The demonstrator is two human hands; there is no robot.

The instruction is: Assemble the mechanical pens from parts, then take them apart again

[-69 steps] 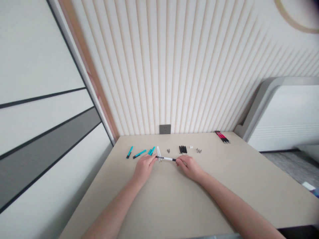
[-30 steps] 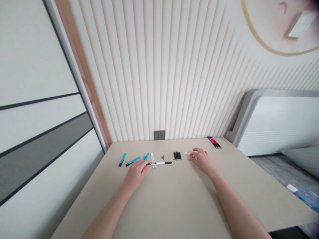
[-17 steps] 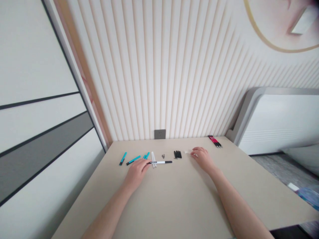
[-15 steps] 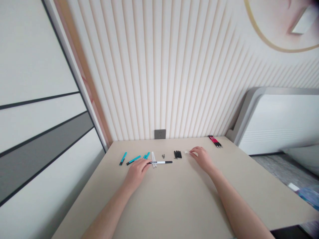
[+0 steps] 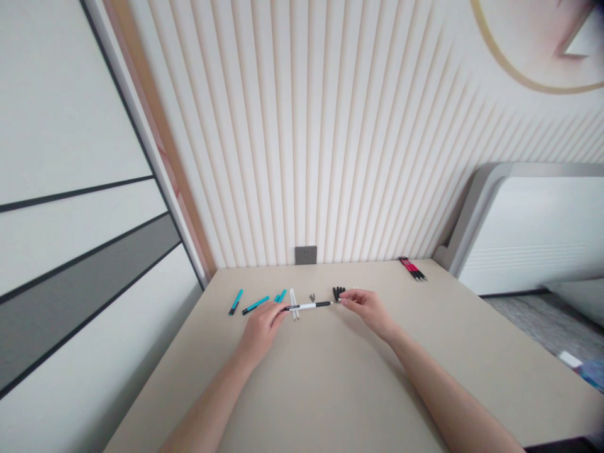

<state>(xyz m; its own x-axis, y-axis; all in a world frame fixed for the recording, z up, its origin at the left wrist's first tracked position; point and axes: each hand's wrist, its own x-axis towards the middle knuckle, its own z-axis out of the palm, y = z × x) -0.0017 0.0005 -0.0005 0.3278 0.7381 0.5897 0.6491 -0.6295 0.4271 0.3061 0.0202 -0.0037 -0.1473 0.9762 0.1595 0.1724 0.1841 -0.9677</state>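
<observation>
white-and-black pen [image 5: 309, 306] is spanning the frame's lower centre, left fingers [image 5: 278, 307] gripping its left end, right fingers [image 5: 352, 294] bunching narrowly beside its tip, contents unclear.

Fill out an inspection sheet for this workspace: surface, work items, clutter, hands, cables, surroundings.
Surface: beige tabletop, loose parts lying along its far side.
Work items: black-and-white pen, held crosswise; white tubes, crossed by it in view; teal-and-black barrels to the left; small grey pieces; black grips, partly hidden.
Clutter: red-and-black pens, grouped at the back right.
Left hand: fingers hold the pen's left end.
Right hand: fingertips close by the pen's tip; any part pinched is too small to tell.
Cables: nothing seen.
Surroundings: ribbed wall, grey socket, cabinet, headboard.
</observation>
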